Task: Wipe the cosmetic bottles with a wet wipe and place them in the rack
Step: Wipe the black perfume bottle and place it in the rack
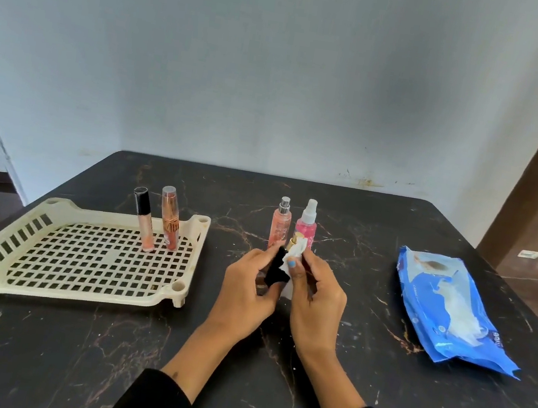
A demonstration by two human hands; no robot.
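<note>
dark table (pixel 341 369) | black bottle (pixel 274 271) half hidden by hands, wipe (pixel 293 259)

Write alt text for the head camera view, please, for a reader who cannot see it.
Over a dark marble table, the left hand holds a small black bottle while the right hand rubs it with a white wet wipe. Two lip gloss tubes stand in the cream plastic rack.

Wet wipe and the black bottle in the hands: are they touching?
Touching. The head view shows the wet wipe, pinched by the right hand, pressed against the black bottle the left hand holds.
</note>
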